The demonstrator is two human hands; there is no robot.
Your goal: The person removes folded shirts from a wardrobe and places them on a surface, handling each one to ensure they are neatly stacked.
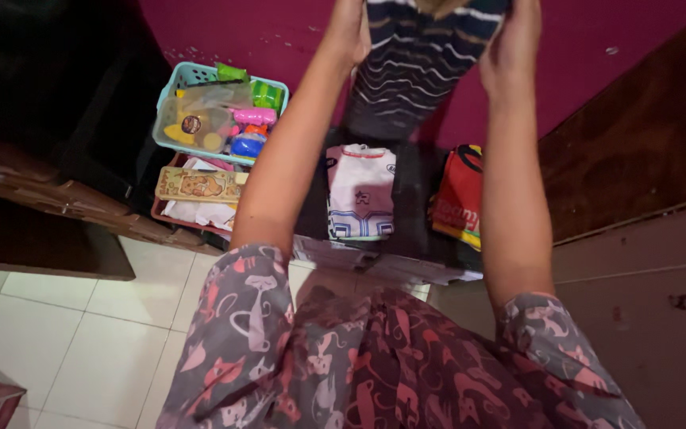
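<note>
Top centre of frame: left hand (348,32) and right hand (515,36) each grip an edge of a dark striped garment (418,67), held up against the magenta wall (279,36). Below it, folded white shirt (360,191) and red cloth (460,195). Upper left: turquoise basket (170,83) of small items.

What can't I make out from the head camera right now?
- Dark striped garment: top cut off by the upper frame edge.
- Left hand and right hand: fingertips cut off by the same edge.
- Folded red cloth: partly hidden behind the right forearm.
- Turquoise plastic basket: small contents too jumbled to identify.
- Left side: too dark to read.
</note>
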